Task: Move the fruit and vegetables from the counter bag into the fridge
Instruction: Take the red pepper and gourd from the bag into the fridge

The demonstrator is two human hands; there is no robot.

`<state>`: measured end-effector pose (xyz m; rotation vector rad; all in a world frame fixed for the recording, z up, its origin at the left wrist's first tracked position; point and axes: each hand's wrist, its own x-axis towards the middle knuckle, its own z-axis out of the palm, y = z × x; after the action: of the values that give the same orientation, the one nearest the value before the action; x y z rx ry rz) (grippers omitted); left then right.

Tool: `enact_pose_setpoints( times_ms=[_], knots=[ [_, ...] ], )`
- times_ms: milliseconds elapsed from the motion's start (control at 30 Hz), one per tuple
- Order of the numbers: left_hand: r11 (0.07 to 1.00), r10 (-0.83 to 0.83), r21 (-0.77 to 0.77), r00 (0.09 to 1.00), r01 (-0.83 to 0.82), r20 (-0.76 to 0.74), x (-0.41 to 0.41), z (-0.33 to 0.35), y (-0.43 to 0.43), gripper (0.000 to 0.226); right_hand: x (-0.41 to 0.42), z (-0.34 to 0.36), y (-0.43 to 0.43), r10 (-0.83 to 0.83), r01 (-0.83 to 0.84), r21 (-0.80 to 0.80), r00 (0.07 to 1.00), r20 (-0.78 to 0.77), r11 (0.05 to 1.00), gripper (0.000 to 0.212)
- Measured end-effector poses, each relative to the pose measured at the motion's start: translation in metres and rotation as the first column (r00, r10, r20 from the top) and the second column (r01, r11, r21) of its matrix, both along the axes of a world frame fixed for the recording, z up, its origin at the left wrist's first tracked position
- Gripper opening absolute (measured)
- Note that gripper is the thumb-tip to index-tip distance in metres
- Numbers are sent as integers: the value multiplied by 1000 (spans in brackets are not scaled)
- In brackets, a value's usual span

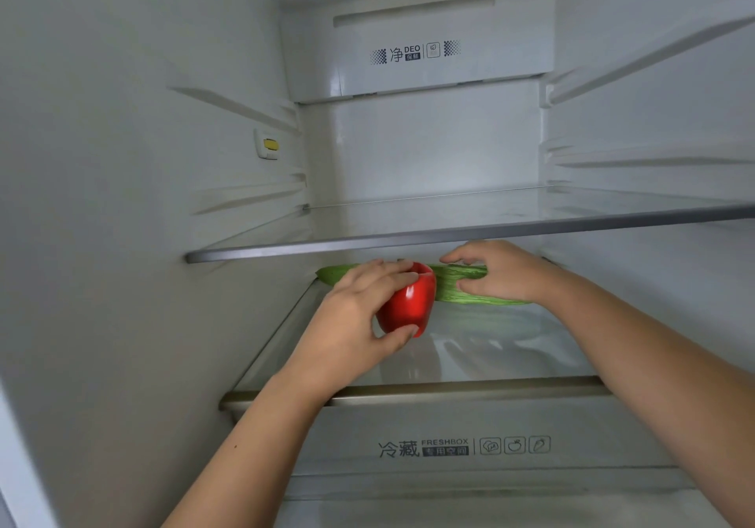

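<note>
Pepper [409, 301] gripped by left hand [356, 319], hiding middle of gourd [452, 287]; right hand [500, 271] curled round it.

What we cannot make out inside the fridge [122, 159]

Our left hand [359, 315] covers the left side of the red pepper [412, 302], and we cannot tell whether the pepper touches the glass shelf [510, 364]. The pepper hides the middle of the long green vegetable [451, 286]; our right hand [502, 270], curled round it, hides much of its right part. Both forearms run off the bottom and right edges. The yellow label [270, 144] is too small to read.
</note>
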<state>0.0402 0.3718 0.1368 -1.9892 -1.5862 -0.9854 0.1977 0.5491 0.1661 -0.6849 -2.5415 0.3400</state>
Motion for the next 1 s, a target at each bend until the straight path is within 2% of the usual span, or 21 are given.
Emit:
enact_pose_setpoints(
  times_ms=[200,333,467,633,833,1000],
  knots=[
    [1000,6,30,1000,-7,13,4,2,-14,52,7,8,-27,12,-11,40,1000,-18,999,37],
    [993,-34,114,993,22,110,17,-5,-31,42,13,6,-65,19,-15,35,995,-99,999,36],
    [977,-29,211,988,-3,150,33,-23,-49,37,24,-11,-108,-86,121,144,970,-227,982,33],
    [965,-21,264,992,-13,125,54,-43,-74,35,51,-36,-164,-239,340,290,912,-334,894,34],
    [977,-67,210,990,40,128,85,-77,-99,34,91,-67,-226,-411,566,366,808,-421,738,35],
    [977,-177,146,974,156,142,124,-106,-120,34,124,-105,-284,-557,637,379,771,-309,671,34]
  ],
)
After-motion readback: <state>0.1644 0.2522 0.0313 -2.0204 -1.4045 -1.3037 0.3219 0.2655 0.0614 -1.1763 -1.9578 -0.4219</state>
